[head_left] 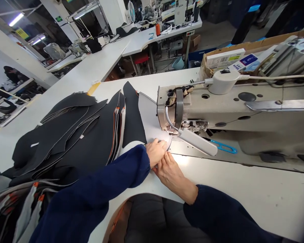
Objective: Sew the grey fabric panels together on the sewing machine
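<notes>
A light grey fabric panel point(150, 114), joined to or lying against a dark one point(134, 121), lies on the table by the head of a sewing machine point(192, 108). My left hand point(155, 151) presses on the grey panel near the needle area, its fingers curled at the edge. Just below it, my right hand point(171, 170) pinches the near edge of the same panel. The hands touch each other. A lamp point(199, 141) on a bendable neck lights the spot. The fingertips are partly hidden.
Stacks of dark fabric pieces point(55, 135) with orange and grey edges cover the table on the left. More pieces point(22, 209) hang at the lower left. A blue-handled tool point(224, 147) lies on the machine bed. Behind the machine stands a cardboard box point(205, 69) holding smaller boxes.
</notes>
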The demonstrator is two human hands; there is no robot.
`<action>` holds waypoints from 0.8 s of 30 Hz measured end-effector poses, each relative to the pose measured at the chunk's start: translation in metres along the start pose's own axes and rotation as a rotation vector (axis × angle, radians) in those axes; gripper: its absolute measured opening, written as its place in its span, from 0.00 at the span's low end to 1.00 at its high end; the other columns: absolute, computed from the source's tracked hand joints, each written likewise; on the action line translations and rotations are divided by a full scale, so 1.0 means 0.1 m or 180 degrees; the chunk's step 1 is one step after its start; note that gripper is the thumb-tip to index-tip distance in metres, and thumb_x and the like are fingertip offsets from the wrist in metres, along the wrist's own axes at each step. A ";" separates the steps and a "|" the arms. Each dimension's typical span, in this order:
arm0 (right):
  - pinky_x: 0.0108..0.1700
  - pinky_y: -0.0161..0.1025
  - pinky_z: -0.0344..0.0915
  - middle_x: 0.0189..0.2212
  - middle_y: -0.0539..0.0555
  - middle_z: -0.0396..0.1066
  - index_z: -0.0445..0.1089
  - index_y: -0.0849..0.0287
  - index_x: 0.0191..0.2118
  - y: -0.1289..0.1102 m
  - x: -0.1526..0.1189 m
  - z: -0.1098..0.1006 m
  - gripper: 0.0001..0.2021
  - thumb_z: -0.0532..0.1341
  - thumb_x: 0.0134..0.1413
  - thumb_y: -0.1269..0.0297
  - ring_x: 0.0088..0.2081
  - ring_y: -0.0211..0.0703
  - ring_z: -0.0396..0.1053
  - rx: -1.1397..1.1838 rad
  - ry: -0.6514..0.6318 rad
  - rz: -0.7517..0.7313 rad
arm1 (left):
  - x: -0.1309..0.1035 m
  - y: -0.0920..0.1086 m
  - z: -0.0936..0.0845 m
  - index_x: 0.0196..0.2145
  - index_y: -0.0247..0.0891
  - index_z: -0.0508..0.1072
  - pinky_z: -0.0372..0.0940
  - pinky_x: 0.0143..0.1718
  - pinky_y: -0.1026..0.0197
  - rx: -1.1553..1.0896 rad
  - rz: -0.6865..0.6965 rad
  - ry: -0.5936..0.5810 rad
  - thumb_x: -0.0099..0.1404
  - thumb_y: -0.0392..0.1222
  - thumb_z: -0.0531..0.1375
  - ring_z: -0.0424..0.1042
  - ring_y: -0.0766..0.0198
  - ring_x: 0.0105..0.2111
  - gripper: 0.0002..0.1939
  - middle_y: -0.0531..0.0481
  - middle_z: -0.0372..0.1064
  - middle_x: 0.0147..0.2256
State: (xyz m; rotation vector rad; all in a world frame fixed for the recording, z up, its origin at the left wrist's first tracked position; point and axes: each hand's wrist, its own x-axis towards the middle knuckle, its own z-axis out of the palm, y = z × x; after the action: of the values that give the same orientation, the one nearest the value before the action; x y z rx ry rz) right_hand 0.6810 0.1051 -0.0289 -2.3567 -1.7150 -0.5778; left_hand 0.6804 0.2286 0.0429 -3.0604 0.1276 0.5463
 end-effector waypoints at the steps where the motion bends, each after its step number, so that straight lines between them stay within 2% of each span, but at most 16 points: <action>1: 0.52 0.56 0.61 0.40 0.73 0.73 0.73 0.78 0.42 0.01 0.00 0.00 0.21 0.56 0.62 0.59 0.46 0.62 0.69 0.0029 -0.0006 0.0000 | 0.02 0.01 -0.01 0.49 0.37 0.68 0.64 0.35 0.56 0.0027 0.0007 -0.0030 0.70 0.39 0.49 0.62 0.54 0.44 0.13 0.45 0.65 0.46; 7: 0.55 0.57 0.58 0.39 0.73 0.73 0.73 0.77 0.42 0.07 0.00 0.06 0.19 0.56 0.62 0.61 0.45 0.59 0.70 0.0077 -0.0098 0.0027 | 0.11 -0.01 -0.06 0.42 0.37 0.71 0.62 0.33 0.58 0.0124 0.0060 -0.0104 0.69 0.39 0.51 0.62 0.53 0.44 0.10 0.45 0.65 0.46; 14: 0.58 0.55 0.56 0.49 0.75 0.68 0.70 0.78 0.48 0.14 -0.08 0.08 0.23 0.59 0.61 0.57 0.54 0.62 0.64 0.0275 -0.0062 0.0204 | 0.20 -0.03 -0.01 0.44 0.37 0.71 0.64 0.34 0.59 0.0049 0.0106 0.0106 0.67 0.39 0.52 0.61 0.53 0.47 0.11 0.43 0.64 0.48; 20: 0.58 0.55 0.56 0.43 0.73 0.72 0.71 0.76 0.43 0.15 -0.11 0.14 0.20 0.53 0.65 0.60 0.50 0.57 0.68 0.0325 0.0033 0.0282 | 0.17 -0.01 0.02 0.46 0.34 0.71 0.65 0.36 0.59 -0.0008 0.0184 0.0087 0.69 0.41 0.51 0.63 0.55 0.46 0.13 0.42 0.65 0.48; 24: 0.59 0.55 0.56 0.45 0.73 0.71 0.71 0.77 0.45 0.18 -0.10 0.12 0.19 0.54 0.64 0.61 0.51 0.58 0.67 0.0269 0.0044 0.0241 | 0.17 -0.01 0.00 0.47 0.33 0.70 0.66 0.37 0.58 -0.0005 0.0202 0.0088 0.67 0.39 0.53 0.63 0.54 0.47 0.14 0.42 0.65 0.49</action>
State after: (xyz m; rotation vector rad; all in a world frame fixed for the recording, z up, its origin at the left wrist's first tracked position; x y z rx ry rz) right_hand 0.6975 0.0952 -0.0423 -2.3419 -1.6039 -0.4981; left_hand 0.6966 0.2280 0.0372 -3.0754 0.2258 0.5074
